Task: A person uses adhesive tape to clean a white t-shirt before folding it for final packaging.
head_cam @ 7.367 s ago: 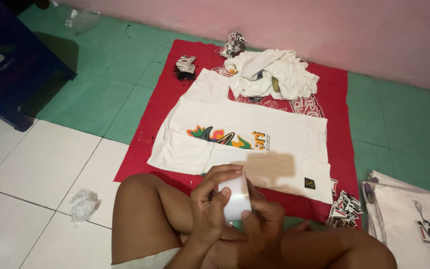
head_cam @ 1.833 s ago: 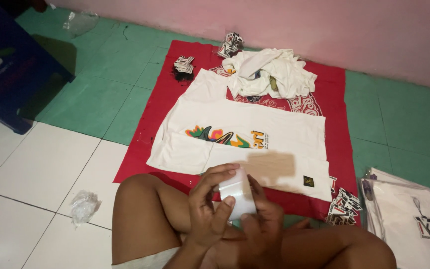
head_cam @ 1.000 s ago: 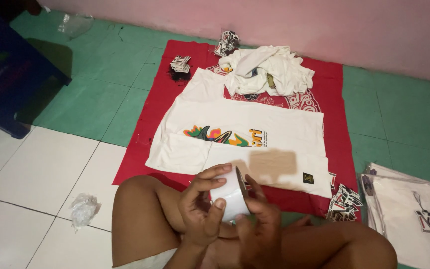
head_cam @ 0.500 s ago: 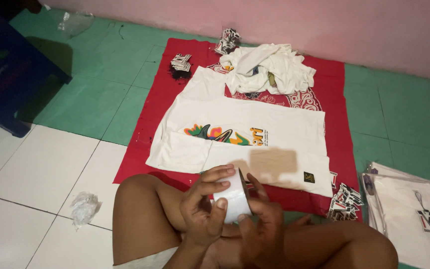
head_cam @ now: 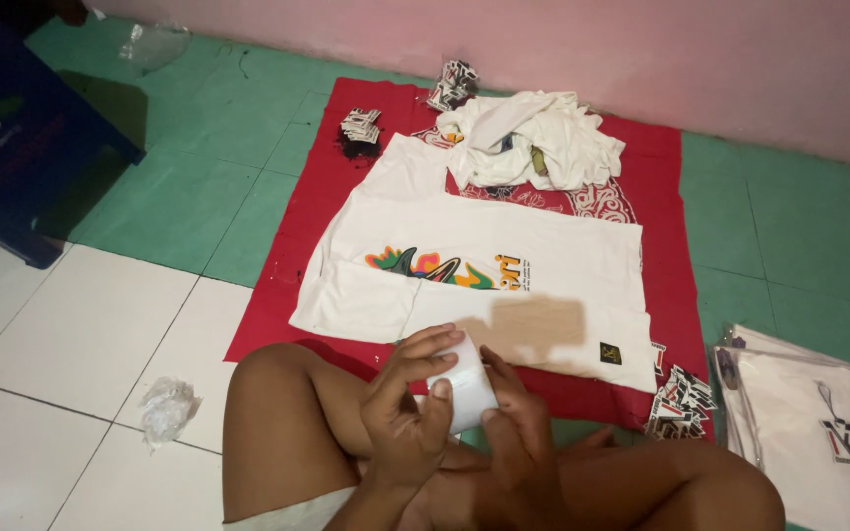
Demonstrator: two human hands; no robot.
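White card (head_cam: 466,385) slightly lower, both hands

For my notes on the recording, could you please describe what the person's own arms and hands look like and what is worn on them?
Both hands are bare: the left hand and right hand show no gloves, rings or bracelets, and no watch is visible. The forearms, as far as they show at the bottom edge, are unsleeved. The fingers are uncovered, with short, plain nails. No markings are visible on either hand.

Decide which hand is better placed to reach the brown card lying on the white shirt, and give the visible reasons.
Probably the right hand: it sits directly below the brown card, with its fingers nearest it. The left hand wraps the small white piece further to the left.
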